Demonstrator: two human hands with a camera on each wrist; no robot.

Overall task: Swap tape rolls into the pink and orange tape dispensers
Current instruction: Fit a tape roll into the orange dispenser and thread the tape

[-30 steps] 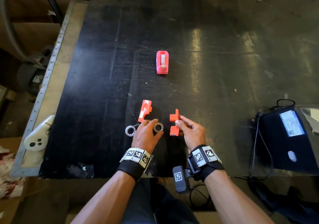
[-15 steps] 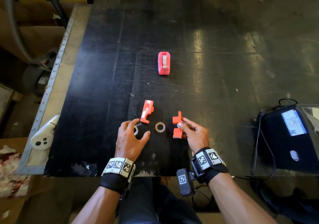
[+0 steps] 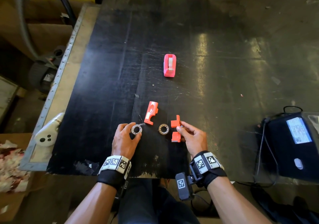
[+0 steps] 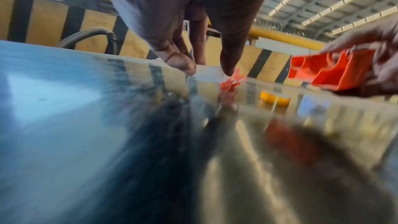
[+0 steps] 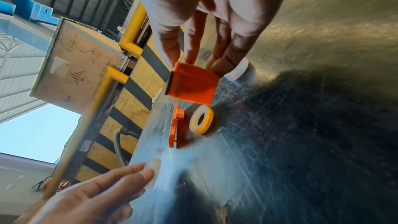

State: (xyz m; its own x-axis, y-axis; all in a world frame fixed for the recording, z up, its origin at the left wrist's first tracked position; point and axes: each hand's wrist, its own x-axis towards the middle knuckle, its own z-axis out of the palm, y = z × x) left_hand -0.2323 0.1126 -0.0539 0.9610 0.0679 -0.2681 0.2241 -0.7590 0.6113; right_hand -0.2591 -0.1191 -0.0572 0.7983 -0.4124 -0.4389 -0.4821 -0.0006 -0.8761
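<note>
The pink dispenser (image 3: 169,65) stands mid-table with a roll in it. The orange dispenser is in two halves. One half (image 3: 151,112) lies flat on the table. My right hand (image 3: 179,126) pinches the other half (image 3: 175,136) on edge; its serrated cutter shows in the right wrist view (image 5: 191,84). A yellowish tape roll (image 3: 163,129) lies loose between the halves (image 5: 201,119). My left hand (image 3: 136,130) pinches a clear tape roll (image 3: 138,126) between thumb and fingers, low on the table (image 4: 206,72).
A white controller (image 3: 48,132) lies on the wooden border at the left. A black case (image 3: 291,146) with a cable sits at the right edge. The black table (image 3: 224,68) is scratched; its front edge is just behind my wrists.
My left hand let go of the yellowish roll, left it beside the held half, moved left and took hold of the clear roll. The right hand has stayed on its orange half.
</note>
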